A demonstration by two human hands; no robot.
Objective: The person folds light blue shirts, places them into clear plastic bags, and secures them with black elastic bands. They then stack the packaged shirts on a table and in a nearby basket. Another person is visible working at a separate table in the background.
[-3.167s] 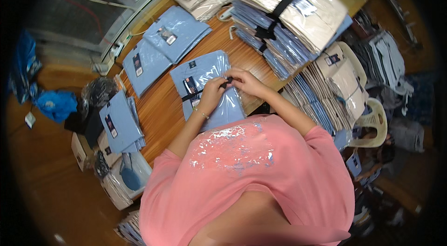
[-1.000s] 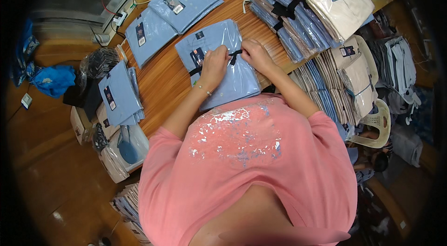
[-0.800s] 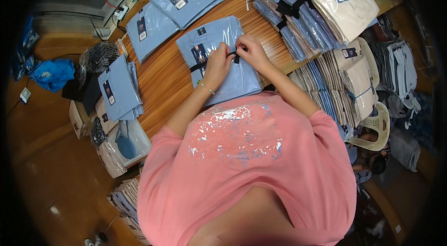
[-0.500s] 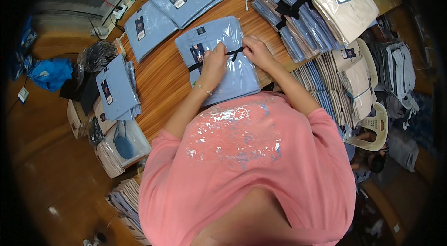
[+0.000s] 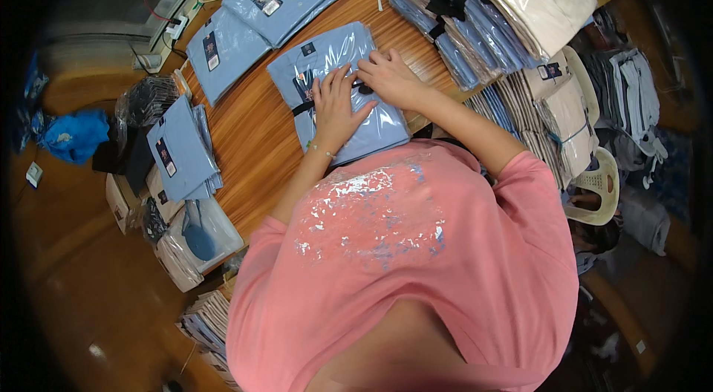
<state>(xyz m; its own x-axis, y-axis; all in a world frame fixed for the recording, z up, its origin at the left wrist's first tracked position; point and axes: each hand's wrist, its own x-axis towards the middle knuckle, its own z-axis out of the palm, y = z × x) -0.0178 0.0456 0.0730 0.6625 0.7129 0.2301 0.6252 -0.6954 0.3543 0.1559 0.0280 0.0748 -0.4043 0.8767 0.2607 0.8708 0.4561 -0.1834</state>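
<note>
A stack of folded light-blue garments in clear plastic (image 5: 375, 127) lies on the wooden table in front of me. Around it runs a black strap (image 5: 302, 108), with part of its tied middle hidden beneath my hands. My left hand (image 5: 336, 108) rests flat on the stack, fingers apart, beside a dark label. Against the upper right part of the stack lies my right hand (image 5: 389, 82), its fingers spread and slightly bent over the strap. Neither hand grips anything that I can see.
More blue packed garments (image 5: 230, 50) lie at the table's back left. A tall strapped pile (image 5: 483, 36) of blue and cream garments stands at the right. Another blue pack (image 5: 178, 147) sits off the left edge, and a cream plastic chair (image 5: 598, 188) stands right.
Both hands have let go of the strap's tied ends. My left hand has opened flat onto the stack, and my right hand has moved left over the knot.
</note>
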